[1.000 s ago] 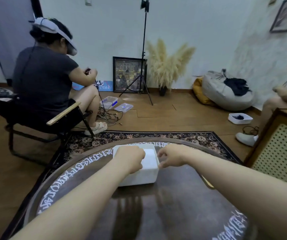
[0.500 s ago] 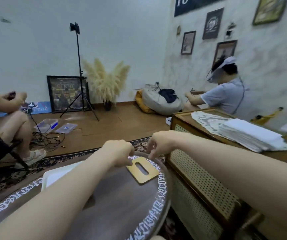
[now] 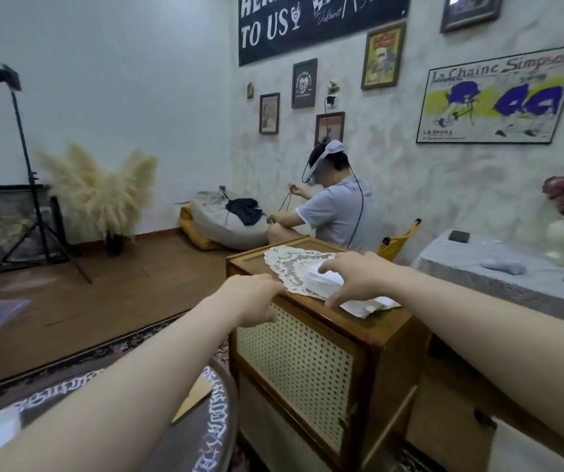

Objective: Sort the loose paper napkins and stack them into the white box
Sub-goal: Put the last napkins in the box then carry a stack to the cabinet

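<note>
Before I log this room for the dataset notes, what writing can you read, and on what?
"HER… TO US": black banner, cut off at the top edge.
"La Chaine Simpson": yellow and blue poster; the small print at its lower left is too blurred.
Small framed prints: too small to read.
Round table rim: white ornamental lettering, unreadable.

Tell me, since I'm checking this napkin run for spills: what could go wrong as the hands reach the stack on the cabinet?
1. The right hand spreads over only part of the napkin stack; a partial grip could fan the sheets out.
2. Loose napkins lie near the cabinet edge and might slide off.
3. The lace doily lies under the stack and may drag along.
</note>
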